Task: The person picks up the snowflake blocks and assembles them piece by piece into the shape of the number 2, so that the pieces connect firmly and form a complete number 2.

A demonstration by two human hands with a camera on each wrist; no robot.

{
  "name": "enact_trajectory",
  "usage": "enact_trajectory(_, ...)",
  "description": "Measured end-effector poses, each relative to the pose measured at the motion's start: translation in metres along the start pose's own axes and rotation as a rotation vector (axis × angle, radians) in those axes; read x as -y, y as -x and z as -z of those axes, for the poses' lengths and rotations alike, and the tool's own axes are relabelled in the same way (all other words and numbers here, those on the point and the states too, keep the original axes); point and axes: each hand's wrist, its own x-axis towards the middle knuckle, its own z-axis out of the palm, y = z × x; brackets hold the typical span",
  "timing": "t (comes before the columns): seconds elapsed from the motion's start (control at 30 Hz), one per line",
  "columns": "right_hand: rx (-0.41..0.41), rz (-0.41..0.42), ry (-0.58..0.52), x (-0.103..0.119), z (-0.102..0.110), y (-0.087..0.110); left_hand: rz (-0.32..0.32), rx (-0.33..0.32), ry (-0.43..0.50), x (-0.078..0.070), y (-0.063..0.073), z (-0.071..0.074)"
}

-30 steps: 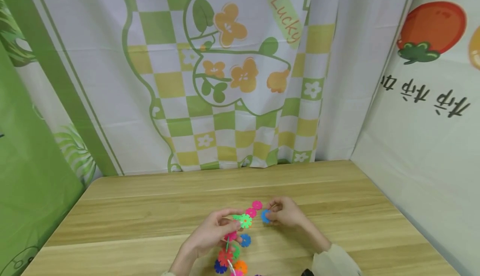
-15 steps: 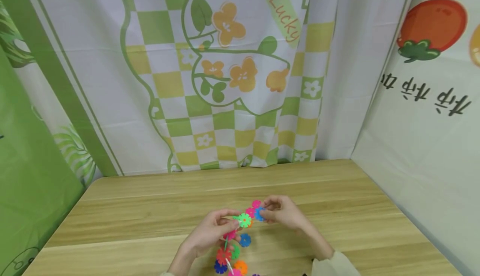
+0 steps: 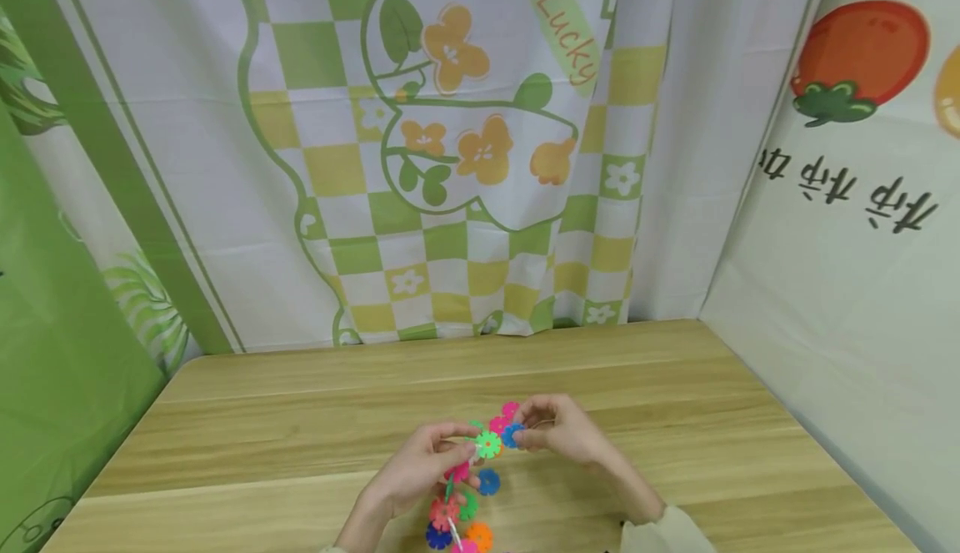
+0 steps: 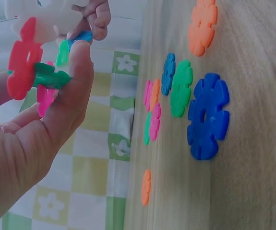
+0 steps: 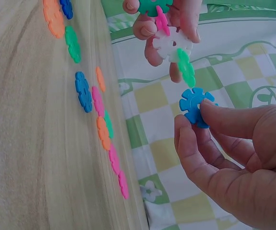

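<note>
My left hand [image 3: 412, 465] holds a chain of interlocking flower-shaped plastic discs above the table. Along it run a red disc [image 4: 25, 67], a dark green disc [image 4: 51, 76], a pink disc [image 5: 162, 20], a white disc [image 5: 169, 44] and a light green disc [image 5: 186, 68] at the far end. Between thumb and fingers my right hand [image 3: 562, 429] pinches a blue disc [image 5: 191, 104]. Its notched edge meets the light green disc's tip, edge to edge; whether the notches are joined I cannot tell. Part of the chain is hidden behind the left fingers.
Loose discs lie flat on the wooden table [image 3: 300, 394]: a dark blue disc [image 4: 208, 116], a green disc [image 4: 181, 88], an orange disc [image 3: 478, 536], another blue disc [image 3: 488, 481] and several pink ones. A patterned curtain [image 3: 465, 269] hangs behind the table.
My right hand has moved left with the blue disc, from apart to up against the light green disc. The left hand stays almost in place with the chain.
</note>
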Motion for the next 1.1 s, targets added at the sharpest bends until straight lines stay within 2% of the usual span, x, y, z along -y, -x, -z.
enact_trajectory(0.3,0.022,0.019,-0.028,-0.0011,-0.0022,-0.0004,0.0,0.026,-0.001,0.0035,-0.001,-0.0011)
enact_trajectory(0.53,-0.01,0.051,0.037,-0.0032,-0.0009,-0.0004,0.019,0.042,0.022,0.0047,-0.002,-0.0029)
enact_trajectory(0.77,-0.024,0.073,0.065,-0.0051,0.0005,-0.0011,-0.015,0.089,0.053,0.0044,-0.0033,-0.0019)
enact_trajectory(1.1,-0.01,0.028,0.026,-0.0074,0.002,0.0001,-0.019,0.081,0.057,0.0044,-0.0033,-0.0022)
